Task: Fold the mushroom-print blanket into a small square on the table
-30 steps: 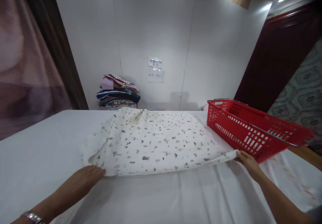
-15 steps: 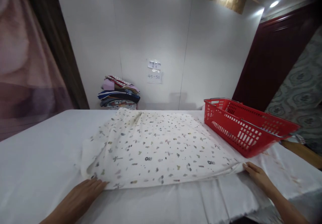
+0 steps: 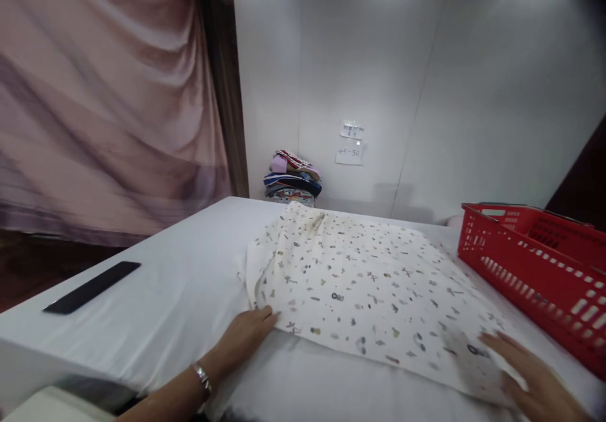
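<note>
A white cloth [image 3: 350, 283] printed with small grey, green and brown motifs lies spread on the white table, creased along its left side. At its near left corner, my left hand [image 3: 246, 337] has its fingers closed on the edge, a silver band at the wrist. My right hand [image 3: 534, 371] is over the near right corner, slightly blurred, with thumb and fingers apart. The cloth beneath that hand is also smeared by motion.
A red plastic basket [image 3: 534, 264] with metal handles stands at the right. Folded fabrics [image 3: 292, 179] are stacked by the back wall. A flat black object [image 3: 92, 287] lies on the table [image 3: 184, 264] at the left. A pink curtain [image 3: 113, 93] hangs beyond.
The view has turned left, bringing the black object and more curtain into sight. My right hand has gone from pinching the cloth's right corner to lying spread over it.
</note>
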Demonstrator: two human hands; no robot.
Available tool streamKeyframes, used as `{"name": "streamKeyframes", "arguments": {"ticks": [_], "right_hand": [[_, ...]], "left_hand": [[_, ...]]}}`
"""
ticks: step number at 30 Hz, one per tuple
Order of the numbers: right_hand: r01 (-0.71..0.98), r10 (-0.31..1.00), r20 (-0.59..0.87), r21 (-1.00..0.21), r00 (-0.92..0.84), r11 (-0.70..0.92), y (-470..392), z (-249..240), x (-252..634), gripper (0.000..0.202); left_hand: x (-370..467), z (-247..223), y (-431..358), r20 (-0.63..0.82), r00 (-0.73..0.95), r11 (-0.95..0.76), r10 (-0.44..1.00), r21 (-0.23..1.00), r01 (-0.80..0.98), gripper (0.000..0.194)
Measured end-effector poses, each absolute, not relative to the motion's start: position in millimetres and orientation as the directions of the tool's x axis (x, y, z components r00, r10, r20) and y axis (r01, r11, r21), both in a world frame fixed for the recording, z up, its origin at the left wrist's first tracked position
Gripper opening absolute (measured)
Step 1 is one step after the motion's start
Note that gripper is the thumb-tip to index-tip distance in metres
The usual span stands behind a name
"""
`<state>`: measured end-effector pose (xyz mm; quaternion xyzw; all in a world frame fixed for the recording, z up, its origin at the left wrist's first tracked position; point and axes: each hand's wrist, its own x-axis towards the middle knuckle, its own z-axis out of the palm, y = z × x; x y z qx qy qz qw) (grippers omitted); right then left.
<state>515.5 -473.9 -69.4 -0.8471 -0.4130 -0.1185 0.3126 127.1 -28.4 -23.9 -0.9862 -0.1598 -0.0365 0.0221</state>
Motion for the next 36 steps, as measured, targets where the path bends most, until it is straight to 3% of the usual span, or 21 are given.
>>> {"name": "streamKeyframes", "arguments": {"ticks": [4,9,15,19,22,24,27,33,36], "right_hand": [[0.872,0.896,0.272,-0.443,0.351,-0.207,-339.6,-45.5,412.7,0.038],[0.937,0.982,0.19,-0.342,-0.001,0.067,-210.0,-6.8,311.7,0.038],[0.976,0.998,0.059,-0.217,-0.014,0.027,-140.1,-25.7,283.5,0.034],[0.942,0.997,0.071,-0.335,0.004,0.02,-135.7,-41.9,289.3,0.031],[0.902,0.998,0.068,-0.431,0.009,0.021,-138.9,-42.0,293.5,0.033],[0.883,0.999,0.052,-0.468,0.001,0.023,-140.0,-40.9,294.4,0.042],[0.876,1.0,0.029,-0.482,-0.003,0.017,-139.0,-43.6,294.2,0.05],[0.922,0.999,-0.031,-0.388,-0.036,0.021,-141.4,-52.5,291.9,0.05],[0.903,0.996,-0.078,-0.43,-0.045,0.007,-145.0,-35.3,290.5,0.048]], "left_hand": [[126.9,-26.8,-29.6,0.129,0.943,-0.95,0.305,-0.02,0.31,0.02],[129.8,-23.0,-34.9,0.16,0.931,-0.942,0.329,-0.018,0.336,0.02],[129.1,-19.2,-35.5,0.19,0.901,-0.921,0.389,0.108,0.375,0.021],[119.9,-22.3,-12.1,0.256,0.862,-0.872,0.438,0.352,0.339,0.02],[113.6,-26.7,26.2,0.287,0.662,-0.701,0.692,0.49,0.519,0.019],[113.8,-28.3,56.4,0.228,0.443,-0.494,0.867,0.52,0.697,0.026],[124.7,-27.1,96.8,0.064,0.239,-0.236,0.969,0.527,0.817,0.038],[165.1,-26.2,139.8,-0.022,0.192,-0.136,0.981,0.628,0.766,0.03],[168.7,-29.2,150.9,-0.05,0.175,-0.083,0.983,0.73,0.679,0.02]]}}
